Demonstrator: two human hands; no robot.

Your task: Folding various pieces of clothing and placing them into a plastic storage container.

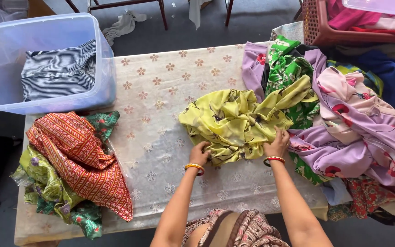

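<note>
Fingers (205,149) of both hands gripping yellow cloth's (234,121) near edge

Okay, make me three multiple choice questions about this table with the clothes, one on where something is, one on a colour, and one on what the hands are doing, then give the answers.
1. Where does the folded blue-and-white striped shirt lie?
A. in the clear plastic tub
B. in the red basket
C. on the floor

2. What colour is the crumpled silky cloth under the hands?
A. orange
B. yellow-green
C. purple

3. How do the left hand and the right hand stand?
A. both raised in the air
B. one in the tub
C. both gripping the cloth's near edge

Answers: 1 A, the shirt shows through the tub's wall. 2 B, its yellow-green stands out beside the purple flowered cloth. 3 C, the fingers of both hands close on its folds.
</note>
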